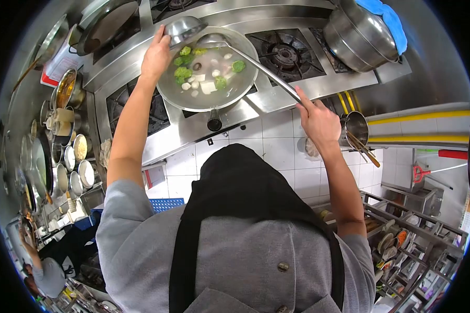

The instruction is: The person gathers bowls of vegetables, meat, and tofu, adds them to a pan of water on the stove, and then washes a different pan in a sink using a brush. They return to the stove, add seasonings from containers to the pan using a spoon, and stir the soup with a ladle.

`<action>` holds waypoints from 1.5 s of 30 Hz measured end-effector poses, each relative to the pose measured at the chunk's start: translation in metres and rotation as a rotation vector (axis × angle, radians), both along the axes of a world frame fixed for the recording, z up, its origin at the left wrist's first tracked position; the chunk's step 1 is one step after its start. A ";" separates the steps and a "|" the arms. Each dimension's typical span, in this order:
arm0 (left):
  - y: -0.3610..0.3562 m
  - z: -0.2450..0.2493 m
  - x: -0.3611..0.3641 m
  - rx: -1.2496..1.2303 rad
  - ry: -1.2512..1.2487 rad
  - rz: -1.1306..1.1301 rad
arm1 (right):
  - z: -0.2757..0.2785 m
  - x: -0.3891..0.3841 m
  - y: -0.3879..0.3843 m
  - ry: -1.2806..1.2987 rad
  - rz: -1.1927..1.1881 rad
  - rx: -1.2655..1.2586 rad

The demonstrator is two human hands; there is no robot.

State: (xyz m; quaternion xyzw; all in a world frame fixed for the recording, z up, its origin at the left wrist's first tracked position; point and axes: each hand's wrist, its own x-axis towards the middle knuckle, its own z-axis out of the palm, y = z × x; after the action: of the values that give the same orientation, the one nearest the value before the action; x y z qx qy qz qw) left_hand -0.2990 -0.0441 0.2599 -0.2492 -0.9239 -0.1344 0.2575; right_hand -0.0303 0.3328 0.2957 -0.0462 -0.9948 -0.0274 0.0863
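My left hand (156, 56) is closed on the rim of a small metal bowl (183, 29), tilted over the far left edge of a large pan (234, 99). My right hand (319, 123) grips the long handle of a ladle (269, 71), and the ladle's head rests inside the pan near its far rim. Steaming pale liquid fills the pan, with green broccoli (180, 72), white pieces (208, 87) and a dark round piece in it. The pan's handle (214, 121) points towards me. Whatever is inside the bowl is hidden.
A burner (284, 51) lies right of the pan, with a big steel pot (361, 36) beyond it. Bowls of ingredients (80, 147) line the left counter. A pot with utensils (356, 128) hangs at right. Another person (49, 276) is at lower left.
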 end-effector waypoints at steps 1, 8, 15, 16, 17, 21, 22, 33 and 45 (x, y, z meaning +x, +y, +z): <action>0.000 -0.002 0.002 -0.001 0.072 -0.019 | -0.002 0.003 0.001 0.031 0.011 0.013; 0.002 -0.012 -0.008 0.287 0.062 0.094 | -0.003 0.007 0.004 0.067 -0.009 0.002; 0.018 -0.016 0.002 0.248 -0.037 0.040 | -0.008 0.010 0.010 0.086 -0.003 0.008; 0.016 -0.021 0.000 0.246 -0.039 0.041 | -0.009 0.013 0.010 0.075 -0.002 0.013; 0.014 -0.027 -0.005 0.264 -0.003 0.036 | -0.010 0.014 0.011 0.076 0.001 0.011; 0.019 -0.020 -0.003 0.114 -0.023 0.006 | -0.012 0.016 0.014 0.086 0.005 0.013; 0.019 -0.018 -0.008 0.162 -0.005 0.017 | -0.013 0.016 0.014 0.095 0.005 0.015; 0.020 -0.024 -0.026 0.273 0.065 -0.018 | -0.030 0.019 0.017 0.117 0.034 -0.017; 0.030 -0.019 -0.013 0.308 -0.019 0.097 | -0.033 0.026 0.021 0.059 -0.008 -0.066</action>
State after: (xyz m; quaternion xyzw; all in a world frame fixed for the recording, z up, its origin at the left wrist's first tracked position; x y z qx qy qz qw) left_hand -0.3117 -0.0137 0.2414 -0.1604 -0.9058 -0.2642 0.2900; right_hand -0.0044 0.3536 0.2623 -0.0537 -0.9920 0.0065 0.1140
